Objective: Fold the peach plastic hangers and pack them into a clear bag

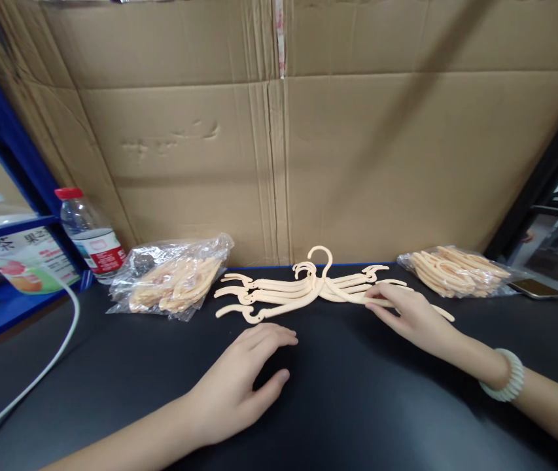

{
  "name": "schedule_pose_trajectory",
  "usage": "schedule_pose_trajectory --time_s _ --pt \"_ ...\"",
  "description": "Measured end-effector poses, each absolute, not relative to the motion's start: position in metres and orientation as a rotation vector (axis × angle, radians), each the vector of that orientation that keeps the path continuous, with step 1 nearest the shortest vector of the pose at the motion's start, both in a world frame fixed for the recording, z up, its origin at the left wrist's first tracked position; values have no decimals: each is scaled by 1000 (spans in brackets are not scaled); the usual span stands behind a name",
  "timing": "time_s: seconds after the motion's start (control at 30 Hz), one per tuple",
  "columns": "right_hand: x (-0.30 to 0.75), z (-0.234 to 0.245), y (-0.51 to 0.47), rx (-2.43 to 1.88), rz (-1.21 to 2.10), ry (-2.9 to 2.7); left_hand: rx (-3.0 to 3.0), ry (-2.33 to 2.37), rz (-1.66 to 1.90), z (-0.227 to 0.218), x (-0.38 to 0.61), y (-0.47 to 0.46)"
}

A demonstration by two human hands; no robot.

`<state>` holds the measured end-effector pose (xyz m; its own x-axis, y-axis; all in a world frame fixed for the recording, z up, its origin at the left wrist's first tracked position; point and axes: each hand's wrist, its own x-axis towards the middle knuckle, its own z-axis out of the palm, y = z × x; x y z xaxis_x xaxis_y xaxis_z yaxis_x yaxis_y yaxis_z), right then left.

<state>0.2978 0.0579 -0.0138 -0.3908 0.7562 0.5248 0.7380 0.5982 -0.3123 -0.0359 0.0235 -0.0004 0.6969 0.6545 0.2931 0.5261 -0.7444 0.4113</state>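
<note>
Head view: a black table (337, 405) is seen, and at its far side a wall of cardboard (386, 157) is placed.
Front hanger (288, 307): it is found at the middle of the table, toward the far edge; its left end is laid nearest, and its hook (330, 258) is pointed to the far side.
Stacked hangers (279, 286): they are laid just behind and partly under the front hanger, with arms overlapped and small hooks gathered together.
Right hand (416, 320): the right arm of the front hanger is pinched, as it appears, between thumb and fingers; the exact contact is partly hidden.
Left hand (239, 386): it is held palm down, fingers extended and thumb spread apart; nothing is gripped by it.
Bags: one clear bag of hangers (173, 281) is placed at the far left, another bag (458, 271) at the far right, beside a phone (536, 288).
Tangling risk: if the front hanger were pulled sideways, the pile could be dragged along, because the arms are crossed.
Slipping risk: the hanger could be turned or dropped, since it is held on one side only.
</note>
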Motion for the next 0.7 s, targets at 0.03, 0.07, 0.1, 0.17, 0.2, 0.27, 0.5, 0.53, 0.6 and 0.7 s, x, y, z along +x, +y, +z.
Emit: schedule_pose_trajectory --time_s 0.03,0.07,0.1,0.17,0.2,0.27,0.5,0.53,0.6,0.7 --pt "299 -11 57 -1177 12 -2161 2580 948 630 -1 -36 24" --pt "301 -8 56 -1170 -10 -2130 2548 964 642 -1 -37 24" --pt "303 -4 55 -1160 -25 -2100 2517 983 650 -1 -37 25" --pt "307 2 53 -1140 -39 -2040 2450 1029 661 -2 -38 27" --pt "309 5 52 -1135 -38 -2013 2412 1058 664 -2 -38 29" --pt "313 10 50 -1137 -15 -1961 2323 1107 697 -5 -38 32" --pt "307 10 44 -1117 136 -1920 1835 1090 1028 -10 -36 38" --pt "304 9 43 -1117 136 -1942 1793 1091 1058 -9 -36 37" --pt "299 7 40 -1115 137 -1991 1745 1093 1101 -7 -35 37" --pt "294 4 38 -1130 129 -2029 1722 1089 1124 -6 -35 36"
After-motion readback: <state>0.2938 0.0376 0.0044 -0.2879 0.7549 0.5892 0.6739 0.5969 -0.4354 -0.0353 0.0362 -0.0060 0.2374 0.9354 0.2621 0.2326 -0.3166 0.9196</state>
